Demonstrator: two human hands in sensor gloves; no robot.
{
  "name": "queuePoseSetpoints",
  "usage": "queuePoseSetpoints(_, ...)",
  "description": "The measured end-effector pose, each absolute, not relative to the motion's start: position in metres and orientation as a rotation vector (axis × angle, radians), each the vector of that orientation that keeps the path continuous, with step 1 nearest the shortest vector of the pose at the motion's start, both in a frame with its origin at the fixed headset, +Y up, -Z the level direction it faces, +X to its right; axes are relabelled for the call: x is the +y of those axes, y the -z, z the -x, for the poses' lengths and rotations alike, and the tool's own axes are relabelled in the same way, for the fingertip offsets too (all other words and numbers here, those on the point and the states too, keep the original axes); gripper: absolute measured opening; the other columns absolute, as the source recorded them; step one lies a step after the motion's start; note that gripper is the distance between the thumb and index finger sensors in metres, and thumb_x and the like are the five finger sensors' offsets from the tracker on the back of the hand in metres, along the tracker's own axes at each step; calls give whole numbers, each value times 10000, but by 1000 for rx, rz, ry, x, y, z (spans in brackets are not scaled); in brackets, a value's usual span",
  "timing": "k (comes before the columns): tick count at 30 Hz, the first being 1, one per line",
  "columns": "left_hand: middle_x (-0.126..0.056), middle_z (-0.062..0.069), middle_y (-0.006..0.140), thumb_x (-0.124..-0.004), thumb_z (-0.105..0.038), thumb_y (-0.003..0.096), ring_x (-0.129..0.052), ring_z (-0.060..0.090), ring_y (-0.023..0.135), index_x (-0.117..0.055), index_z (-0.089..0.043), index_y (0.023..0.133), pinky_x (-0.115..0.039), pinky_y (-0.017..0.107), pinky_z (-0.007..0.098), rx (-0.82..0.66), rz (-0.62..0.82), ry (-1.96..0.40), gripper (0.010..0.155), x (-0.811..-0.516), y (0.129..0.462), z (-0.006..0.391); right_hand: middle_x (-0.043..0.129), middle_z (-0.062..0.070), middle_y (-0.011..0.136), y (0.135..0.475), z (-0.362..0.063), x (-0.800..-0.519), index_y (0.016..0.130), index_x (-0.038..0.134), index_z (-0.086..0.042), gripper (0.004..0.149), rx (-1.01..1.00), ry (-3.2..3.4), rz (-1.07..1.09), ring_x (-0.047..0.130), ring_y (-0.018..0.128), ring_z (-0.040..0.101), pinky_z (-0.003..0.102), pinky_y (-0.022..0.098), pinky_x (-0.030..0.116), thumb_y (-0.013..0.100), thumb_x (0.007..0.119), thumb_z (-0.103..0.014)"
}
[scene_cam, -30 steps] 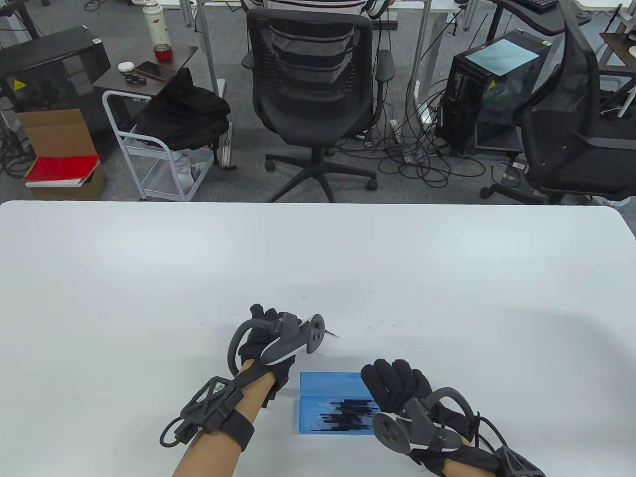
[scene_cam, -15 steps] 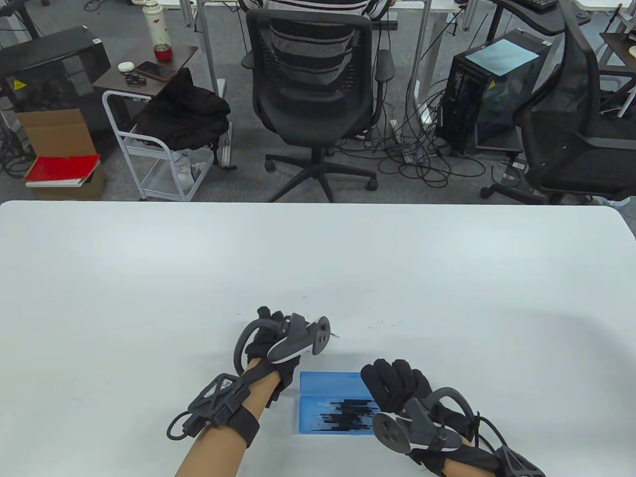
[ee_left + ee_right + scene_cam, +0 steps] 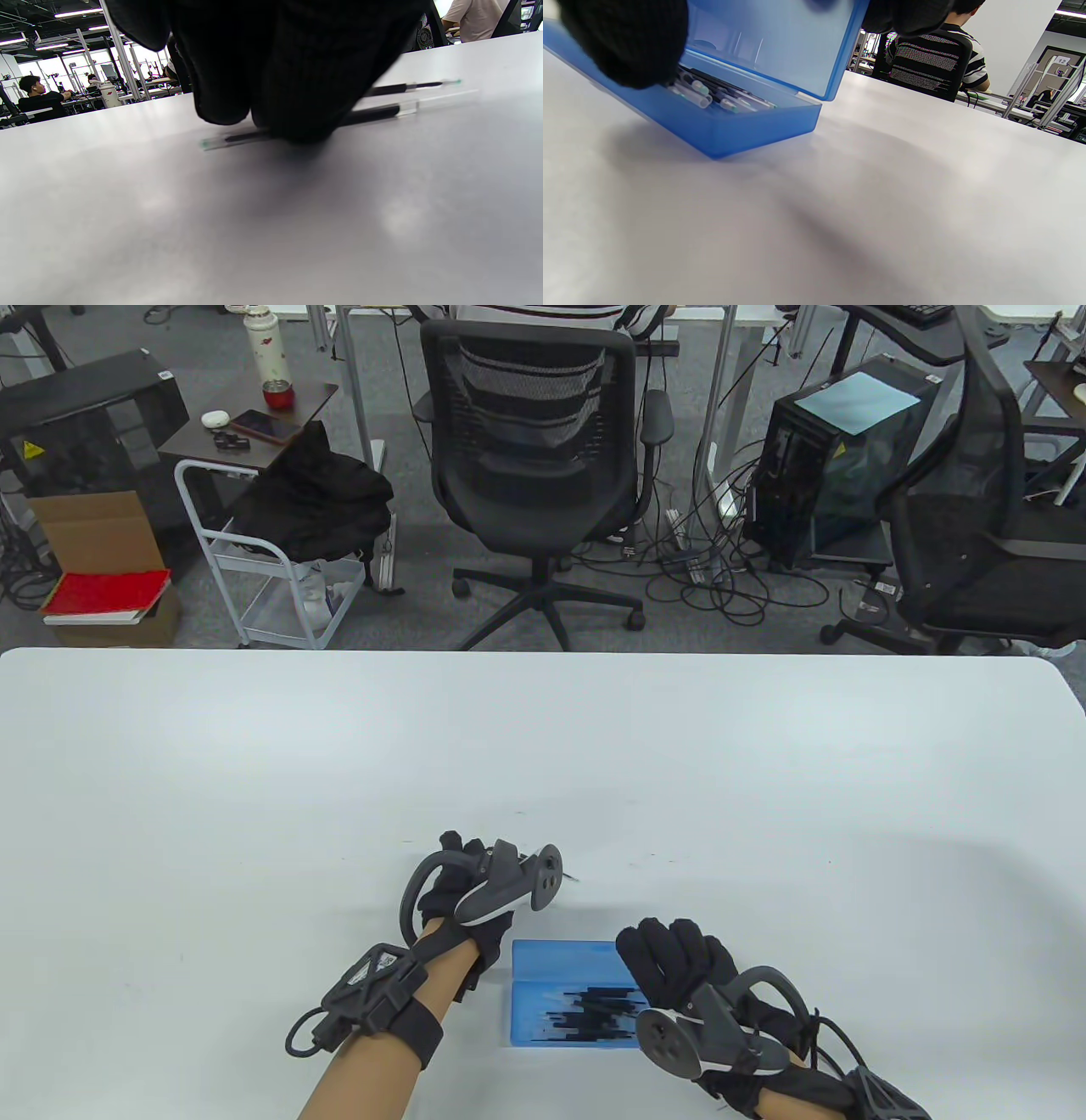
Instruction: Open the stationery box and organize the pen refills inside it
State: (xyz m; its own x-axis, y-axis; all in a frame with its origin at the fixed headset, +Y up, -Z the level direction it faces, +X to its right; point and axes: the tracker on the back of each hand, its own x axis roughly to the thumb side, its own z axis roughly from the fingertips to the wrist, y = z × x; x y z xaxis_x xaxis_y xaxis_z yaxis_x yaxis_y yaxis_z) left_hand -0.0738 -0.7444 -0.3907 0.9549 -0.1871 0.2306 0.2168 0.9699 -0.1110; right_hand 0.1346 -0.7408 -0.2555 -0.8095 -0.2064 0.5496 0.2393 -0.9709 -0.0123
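Meanwhile, on the white table, the left hand presses fingertips onto a loose pen refill, apparently pinching it; the right hand holds the open blue stationery box, refills inside.

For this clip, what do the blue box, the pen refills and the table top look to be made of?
Blue box: most likely translucent plastic, since the refills inside show through its wall, with a smooth, slightly frosted finish. Pen refills: thin clear plastic tubes, dark with ink along part of their length, with greenish end pieces. Table: a smooth white matte top, probably laminate; the pictures do not settle it.
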Motion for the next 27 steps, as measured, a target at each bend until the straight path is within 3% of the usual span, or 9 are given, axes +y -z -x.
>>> queuePoseSetpoints(27,-972,-74,878,-927,-257,481,-996,227,877,-827,-262,925,-503,851,653,-290,145,187,456,-748,387,81,246,276,1227,255,-135,-741,1137,56,-114,1143,-80,2779,834,447,1062,595,641,766,531,405,813,-557)
